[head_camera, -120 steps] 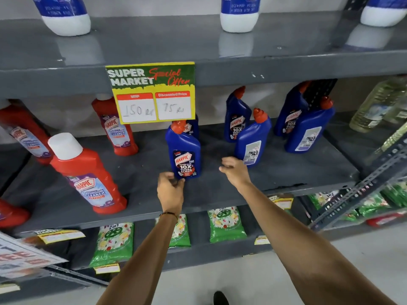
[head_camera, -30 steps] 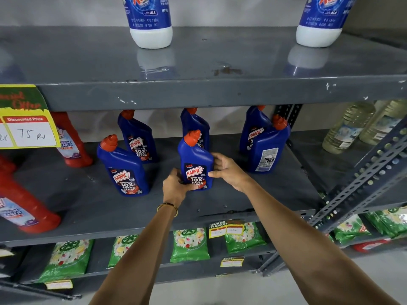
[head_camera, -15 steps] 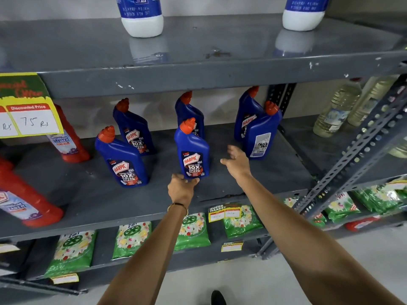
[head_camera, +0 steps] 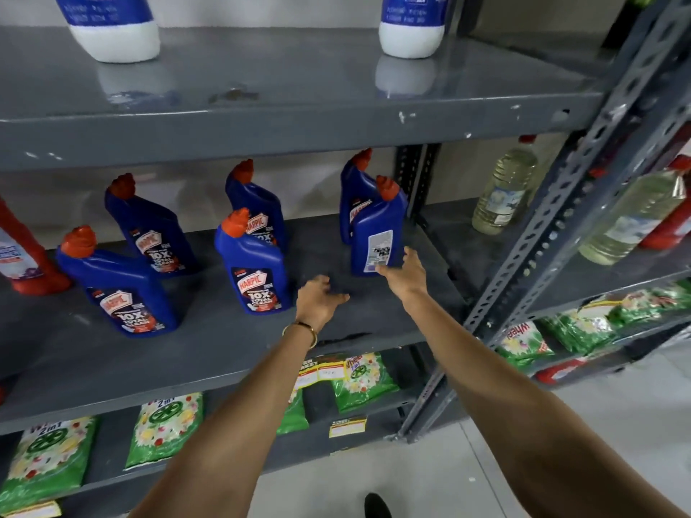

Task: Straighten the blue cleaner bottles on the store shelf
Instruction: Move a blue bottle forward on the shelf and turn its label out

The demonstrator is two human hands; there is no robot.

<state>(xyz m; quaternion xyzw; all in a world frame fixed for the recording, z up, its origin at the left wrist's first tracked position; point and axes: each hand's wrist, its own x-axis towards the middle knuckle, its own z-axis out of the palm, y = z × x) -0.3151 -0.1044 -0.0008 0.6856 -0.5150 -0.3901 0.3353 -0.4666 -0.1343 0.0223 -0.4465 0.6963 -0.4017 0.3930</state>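
Observation:
Several blue cleaner bottles with orange caps stand on the grey middle shelf (head_camera: 209,353). The front-left bottle (head_camera: 123,293) and the front-middle bottle (head_camera: 258,271) show their labels forward. The front-right bottle (head_camera: 375,233) stands with its back label facing me, and another blue bottle (head_camera: 351,203) is right behind it. My right hand (head_camera: 405,271) reaches the base of that turned bottle, fingers touching its lower right corner, not closed round it. My left hand (head_camera: 319,299) hovers open over bare shelf between the middle and right bottles, holding nothing.
Two more blue bottles (head_camera: 157,229) stand at the back. A red bottle (head_camera: 22,256) is at the left edge. White-bottomed bottles (head_camera: 119,28) sit on the upper shelf. A slotted metal upright (head_camera: 553,218) and oil bottles (head_camera: 503,192) are to the right. Green packets (head_camera: 164,428) lie below.
Both hands have left the front-middle bottle and moved right. My right hand now touches the base of the front-right bottle. The view has shifted rightward.

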